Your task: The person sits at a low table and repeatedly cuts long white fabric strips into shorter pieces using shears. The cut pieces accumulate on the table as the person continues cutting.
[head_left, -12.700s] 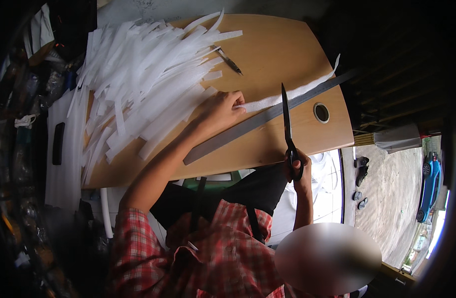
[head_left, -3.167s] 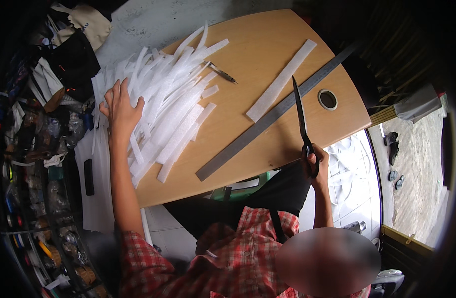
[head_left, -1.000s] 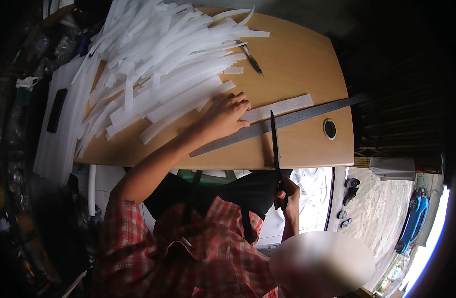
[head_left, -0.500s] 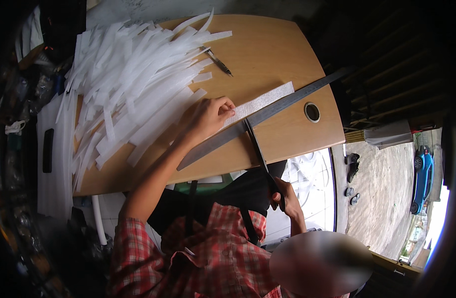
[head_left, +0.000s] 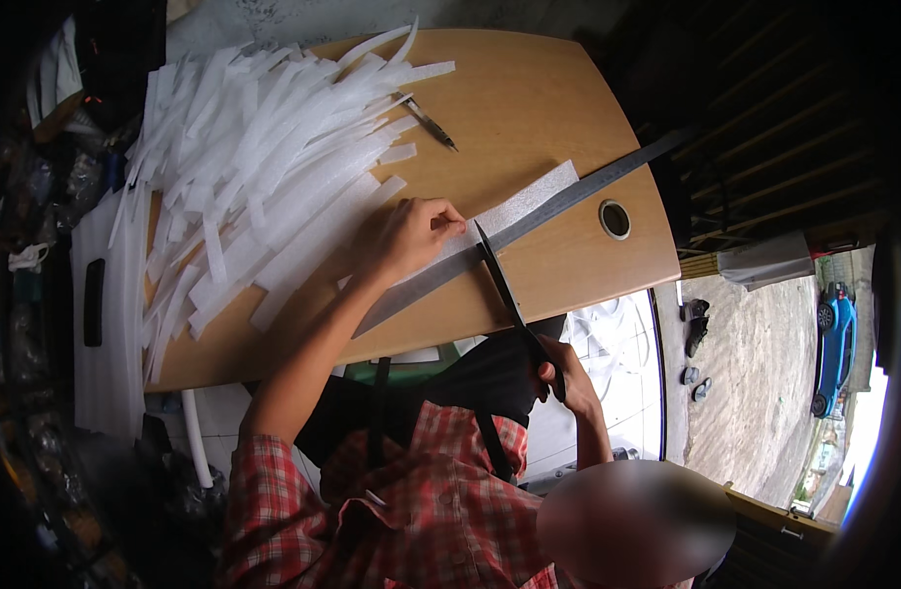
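Observation:
A strip of white foam sheet (head_left: pixel 529 194) lies on the wooden table along the far edge of a long steel ruler (head_left: pixel 588 188). My left hand (head_left: pixel 423 231) is closed, its curled fingertips pinching the foam strip near its middle. Lower right, my right hand (head_left: pixel 568 378) is wrapped round the dark handle of long, narrow-bladed scissors (head_left: pixel 501 282). Their blades reach up across the ruler, with the tip over the foam beside my left fingertips. Whether a second blade passes under the ruler cannot be seen.
A large heap of cut white foam strips (head_left: pixel 244 147) covers the table's left side. A pen (head_left: pixel 429 123) lies beyond my left hand. Toward the right, the table (head_left: pixel 529 88) has a round cable hole (head_left: pixel 615 220). A stack of foam sheets (head_left: pixel 111 383) hangs at the left edge.
The scissors' tip has moved farther over the ruler onto the foam. My right hand has come slightly up, and my left fingers have shifted a little right along the strip.

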`<state>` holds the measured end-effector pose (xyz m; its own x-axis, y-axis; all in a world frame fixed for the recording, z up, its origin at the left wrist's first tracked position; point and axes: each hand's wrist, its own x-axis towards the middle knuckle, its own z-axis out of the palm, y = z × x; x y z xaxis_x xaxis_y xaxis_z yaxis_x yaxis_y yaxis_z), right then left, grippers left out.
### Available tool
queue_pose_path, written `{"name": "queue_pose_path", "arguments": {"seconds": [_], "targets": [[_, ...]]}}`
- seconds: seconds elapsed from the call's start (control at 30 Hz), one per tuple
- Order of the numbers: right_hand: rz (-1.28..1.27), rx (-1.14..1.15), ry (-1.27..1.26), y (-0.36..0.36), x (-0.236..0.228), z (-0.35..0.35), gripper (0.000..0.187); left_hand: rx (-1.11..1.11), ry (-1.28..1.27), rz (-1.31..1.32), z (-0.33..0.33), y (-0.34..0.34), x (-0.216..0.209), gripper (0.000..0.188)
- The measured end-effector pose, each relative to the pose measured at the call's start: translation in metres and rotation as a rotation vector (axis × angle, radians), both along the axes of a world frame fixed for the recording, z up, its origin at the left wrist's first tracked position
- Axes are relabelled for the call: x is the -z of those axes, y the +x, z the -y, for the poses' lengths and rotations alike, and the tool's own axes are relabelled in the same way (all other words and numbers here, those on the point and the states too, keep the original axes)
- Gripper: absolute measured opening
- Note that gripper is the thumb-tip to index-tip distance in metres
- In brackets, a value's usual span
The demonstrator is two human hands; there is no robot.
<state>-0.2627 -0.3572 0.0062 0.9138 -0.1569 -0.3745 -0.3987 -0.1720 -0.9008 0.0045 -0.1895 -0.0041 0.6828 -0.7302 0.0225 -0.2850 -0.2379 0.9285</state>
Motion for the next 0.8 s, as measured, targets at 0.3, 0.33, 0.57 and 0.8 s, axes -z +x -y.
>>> {"name": "queue_pose_path", "arguments": {"seconds": [0.3,0.33,0.57,0.8], "targets": [[-0.008,0.015,-0.014,0.008,-0.003,0.003,0.078,-0.025,-0.055,0.061,0.0,-0.002,-0.001,0.014],[-0.016,0.018,-0.043,0.008,-0.004,0.002,0.078,-0.019,-0.041,0.059,-0.003,-0.001,-0.002,0.015],[0.057,-0.005,-0.101,0.003,-0.011,-0.014,0.083,-0.439,-0.242,0.128,-0.012,0.027,-0.011,0.018],[-0.016,-0.148,-0.132,-0.02,-0.007,-0.039,0.096,-0.872,-0.46,0.241,0.0,0.043,-0.009,0.018]]}}
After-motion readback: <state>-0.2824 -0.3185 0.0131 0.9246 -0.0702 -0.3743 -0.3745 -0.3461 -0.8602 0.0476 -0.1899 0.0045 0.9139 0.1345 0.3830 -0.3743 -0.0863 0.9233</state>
